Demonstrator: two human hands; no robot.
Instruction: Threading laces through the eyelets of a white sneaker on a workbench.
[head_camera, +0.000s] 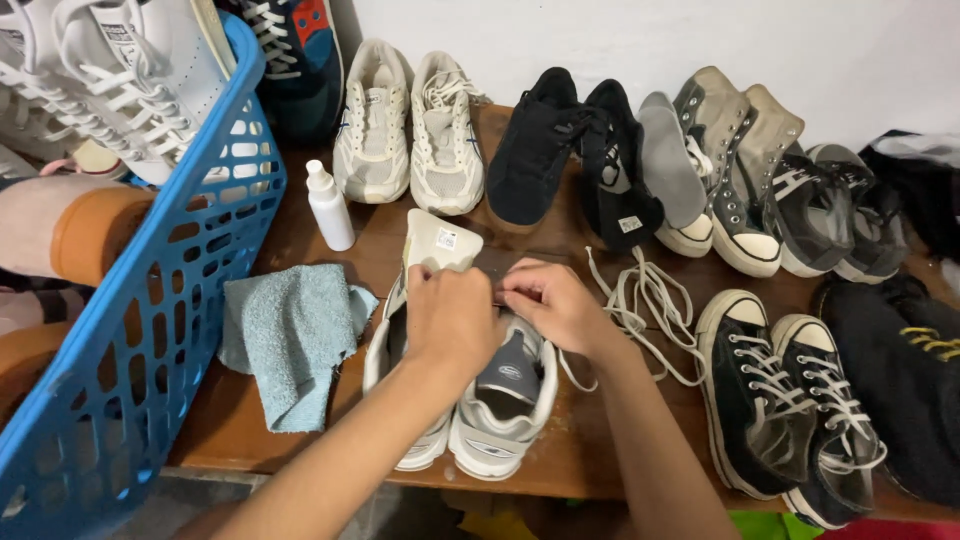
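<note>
A pair of white and grey sneakers (497, 412) lies on the wooden table (300, 235), toes toward me. My left hand (449, 320) rests on the left sneaker, under its raised cream tongue (437, 243). My right hand (551, 302) meets it above the right sneaker, fingertips pinched together on something small and dark that I cannot make out. Loose cream shoelaces (645, 300) lie just right of my right hand.
A light blue cloth (290, 338) and a small white bottle (329, 207) lie left of the sneakers. A blue plastic basket (160, 300) with white shoes stands at far left. Several pairs of shoes line the back, with black high-tops (785, 400) at right.
</note>
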